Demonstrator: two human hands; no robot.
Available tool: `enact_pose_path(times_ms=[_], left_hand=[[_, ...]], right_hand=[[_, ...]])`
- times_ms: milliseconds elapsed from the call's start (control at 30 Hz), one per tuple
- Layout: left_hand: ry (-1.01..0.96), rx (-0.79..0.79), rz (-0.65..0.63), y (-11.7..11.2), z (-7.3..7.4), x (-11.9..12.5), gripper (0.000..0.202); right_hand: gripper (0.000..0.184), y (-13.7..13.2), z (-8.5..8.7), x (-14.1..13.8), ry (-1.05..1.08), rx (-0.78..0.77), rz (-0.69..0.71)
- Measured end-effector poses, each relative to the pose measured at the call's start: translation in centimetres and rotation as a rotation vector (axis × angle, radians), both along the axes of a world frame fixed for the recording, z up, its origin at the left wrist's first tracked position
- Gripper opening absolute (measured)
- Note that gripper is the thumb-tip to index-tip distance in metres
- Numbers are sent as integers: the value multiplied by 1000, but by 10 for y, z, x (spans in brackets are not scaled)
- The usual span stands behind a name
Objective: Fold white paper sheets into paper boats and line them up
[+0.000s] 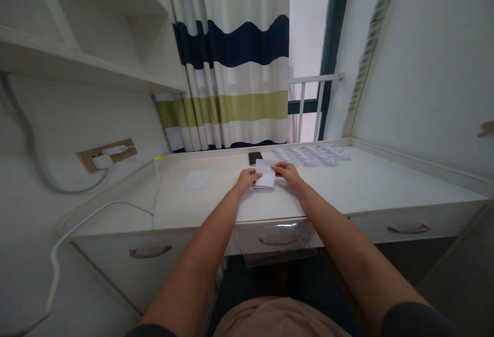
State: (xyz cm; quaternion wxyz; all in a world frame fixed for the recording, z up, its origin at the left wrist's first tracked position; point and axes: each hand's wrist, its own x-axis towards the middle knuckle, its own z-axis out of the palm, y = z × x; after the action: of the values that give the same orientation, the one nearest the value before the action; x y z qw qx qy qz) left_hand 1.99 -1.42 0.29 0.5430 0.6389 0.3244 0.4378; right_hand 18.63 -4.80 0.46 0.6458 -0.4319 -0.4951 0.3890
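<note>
Both my hands hold a small white sheet of paper [265, 174] just above the white desk [363, 182]. My left hand [247, 178] grips its left edge with curled fingers. My right hand [286, 171] pinches its right edge. A dark phone [254, 157] lies flat right behind the paper. Another white sheet [195, 179] lies flat on the desk to the left of my left hand.
A spread of small white folded papers [313, 155] covers the desk's far right. A striped curtain [231, 59] and window rail [314, 78] stand behind the desk. A wall socket [107, 155] with a white cable [77, 224] is at left. Drawers with handles [409, 229] face me.
</note>
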Motion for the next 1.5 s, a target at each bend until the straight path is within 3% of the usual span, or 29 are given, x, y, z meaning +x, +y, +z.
enact_pose_path(times_ms=[167,567,1067,1500], left_hand=[[-20,3,30,4,-2,0,19],[-35,103,140,7,1,-1,19],[-65,139,204,8,2,-3,16],[-141,150,250,11,2,-4,20]], right_hand=[[29,-2,0,-2,-4,-86,32],[25,-8,4,-5,-134,-77,111],[21,-15,6,-10,-135,-219,166],[16,-11,2,-8,-134,-135,206]])
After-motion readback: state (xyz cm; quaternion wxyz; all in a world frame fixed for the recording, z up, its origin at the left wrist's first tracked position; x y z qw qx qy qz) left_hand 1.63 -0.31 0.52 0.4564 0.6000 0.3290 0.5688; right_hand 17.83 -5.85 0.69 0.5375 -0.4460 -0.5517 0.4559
